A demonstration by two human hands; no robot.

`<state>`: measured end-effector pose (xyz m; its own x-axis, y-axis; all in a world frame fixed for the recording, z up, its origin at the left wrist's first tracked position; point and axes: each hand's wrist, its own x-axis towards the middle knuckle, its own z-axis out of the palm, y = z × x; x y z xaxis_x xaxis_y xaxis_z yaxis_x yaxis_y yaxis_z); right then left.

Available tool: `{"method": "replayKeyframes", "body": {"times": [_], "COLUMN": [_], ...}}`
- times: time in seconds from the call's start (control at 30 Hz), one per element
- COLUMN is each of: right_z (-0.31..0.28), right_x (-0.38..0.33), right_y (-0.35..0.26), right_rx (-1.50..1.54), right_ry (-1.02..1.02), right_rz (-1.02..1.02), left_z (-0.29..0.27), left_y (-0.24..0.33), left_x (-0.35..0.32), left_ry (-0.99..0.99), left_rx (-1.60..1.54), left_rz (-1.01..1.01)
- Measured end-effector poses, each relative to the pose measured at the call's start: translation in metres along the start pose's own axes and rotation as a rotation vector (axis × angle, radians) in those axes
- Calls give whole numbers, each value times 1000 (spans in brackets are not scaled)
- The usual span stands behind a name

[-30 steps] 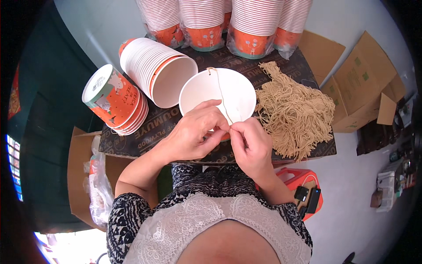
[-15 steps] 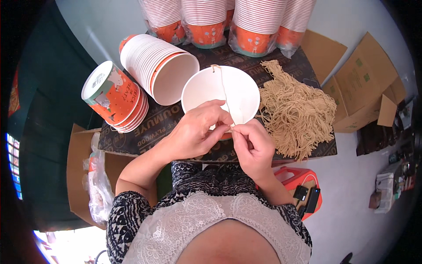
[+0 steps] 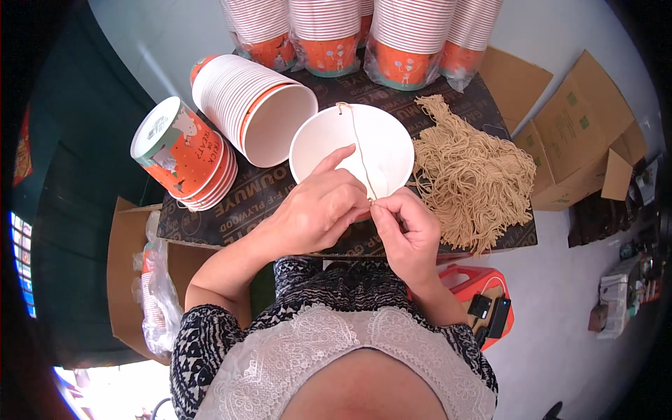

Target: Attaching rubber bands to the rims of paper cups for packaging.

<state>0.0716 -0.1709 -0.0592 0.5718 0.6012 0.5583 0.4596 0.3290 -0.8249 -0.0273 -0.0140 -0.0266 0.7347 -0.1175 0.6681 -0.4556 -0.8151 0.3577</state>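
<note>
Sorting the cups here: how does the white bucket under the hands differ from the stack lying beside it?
The white bucket is single and upright, mouth up, with a string across it. The stack of buckets is many nested and lies on its side, mouth facing the person. Both show white insides.

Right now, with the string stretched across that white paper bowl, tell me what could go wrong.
The thin tan string is pinched only between fingertips of the left hand and right hand; it could slip free. Pulling might tip the light white paper bowl. The loose pile of tan strings lies close and could snag.
</note>
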Motion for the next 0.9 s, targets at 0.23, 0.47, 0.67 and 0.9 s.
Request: {"method": "replayKeyframes", "body": {"times": [0.23,0.47,0.67,0.9], "right_z": [-18,-21,-14,-15], "right_x": [4,5,1,-4], "right_y": [12,10,0,-18], "right_rx": [-286,-304,-187,197], "right_ry": [103,7,-196,-614], "right_rz": [-88,-128,-257,-251], "left_z": [-12,-31,-19,-30], "left_y": [2,-1,-1,14], "left_x": [5,5,-12,-58], "left_ry": [-111,-179,426,487], "left_rx": [15,39,358,-170], "left_rz": [-24,-103,-686,-942]}}
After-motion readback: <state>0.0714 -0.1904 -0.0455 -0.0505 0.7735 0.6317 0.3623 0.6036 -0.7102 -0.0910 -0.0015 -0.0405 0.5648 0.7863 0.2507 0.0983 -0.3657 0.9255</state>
